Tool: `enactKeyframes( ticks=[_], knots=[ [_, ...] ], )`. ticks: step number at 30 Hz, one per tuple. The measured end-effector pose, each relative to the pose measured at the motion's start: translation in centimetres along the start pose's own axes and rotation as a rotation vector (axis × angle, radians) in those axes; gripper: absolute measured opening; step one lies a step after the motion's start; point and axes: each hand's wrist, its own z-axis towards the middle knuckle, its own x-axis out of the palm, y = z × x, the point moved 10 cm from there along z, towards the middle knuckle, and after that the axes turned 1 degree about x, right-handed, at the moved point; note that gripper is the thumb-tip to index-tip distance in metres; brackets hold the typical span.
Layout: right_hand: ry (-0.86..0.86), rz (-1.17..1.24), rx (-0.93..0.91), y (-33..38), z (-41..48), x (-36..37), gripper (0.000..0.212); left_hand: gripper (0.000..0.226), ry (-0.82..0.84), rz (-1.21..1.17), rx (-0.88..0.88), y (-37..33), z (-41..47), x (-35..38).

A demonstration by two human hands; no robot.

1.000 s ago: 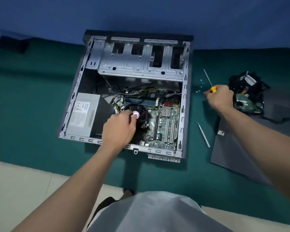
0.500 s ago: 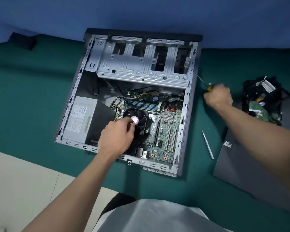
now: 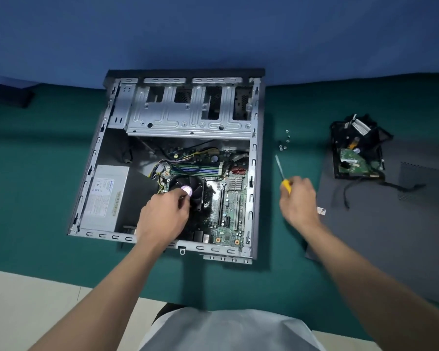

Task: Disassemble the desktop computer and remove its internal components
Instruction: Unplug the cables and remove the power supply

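Case: our open grey metal desktop case (image 3: 254, 158) lies flat on the green mat (image 3: 36, 178).
Left hand (image 3: 162, 219): stays curled on the black round cooler fan (image 3: 197, 191); grip unclear.
Right hand (image 3: 299, 201): has lifted the yellow-handled screwdriver (image 3: 282, 174), fist closed round it.
Meaning: we judge fan screws next.

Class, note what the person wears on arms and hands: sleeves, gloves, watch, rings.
The left hand and right hand are ungloved, with no watch or ring visible. Both forearms are bare, no sleeve in view. A pale grey garment covers the torso.
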Motion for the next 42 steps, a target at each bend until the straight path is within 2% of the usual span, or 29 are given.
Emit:
enactKeyframes(
  ticks=[6, 15, 17, 20, 22, 24, 25, 26, 28, 31, 36, 42],
  knots=[
    [0.041, -0.306, -0.003, 0.0, -4.2, 2.9, 0.018, 0.020, -0.010, -0.028, 0.015, -0.2, -0.3, -0.6],
    [0.065, -0.427, 0.015, 0.8, -5.1, 3.1, 0.024, 0.019, -0.052, -0.077, 0.116, -0.4, -0.9, -1.1],
    [0.045, -0.368, 0.067, 1.1, -5.0, 1.7, 0.024, 0.018, -0.083, -0.132, 0.159, -0.4, -1.0, -1.8],
    [-0.096, -0.111, 0.060, 3.2, -4.9, -2.3, 0.029, 0.021, -0.201, -0.085, 0.337, -0.4, -1.1, -3.8],
    [-0.258, 0.031, -0.081, 6.9, -5.9, -5.8, 0.022, 0.031, -0.291, 0.011, 0.417, 0.9, -0.4, -5.3],
    [-0.368, 0.101, -0.248, 11.4, -7.7, -8.4, 0.014, 0.043, -0.326, 0.084, 0.391, 3.2, 1.0, -6.5],
    [-0.362, 0.111, -0.336, 13.9, -8.5, -8.7, 0.011, 0.050, -0.309, 0.116, 0.346, 4.5, 1.9, -6.7],
    [-0.305, 0.102, -0.421, 16.4, -8.9, -8.0, 0.010, 0.057, -0.278, 0.151, 0.297, 5.8, 2.7, -6.7],
    [-0.072, 0.016, -0.524, 20.2, -8.8, -4.0, 0.012, 0.070, -0.205, 0.210, 0.230, 7.8, 4.0, -5.9],
    [0.191, -0.236, -0.564, 22.7, -7.1, 3.2, 0.022, 0.071, -0.181, 0.238, 0.218, 8.4, 4.8, -5.2],
    [0.205, -0.472, -0.500, 22.9, -2.2, 8.1, 0.024, 0.053, -0.274, 0.143, 0.223, 8.3, 4.3, -6.4],
    [0.237, -0.693, -0.340, 20.5, 2.6, 10.4, 0.028, 0.041, -0.248, 0.125, 0.211, 8.2, 4.5, -6.4]
  ],
)
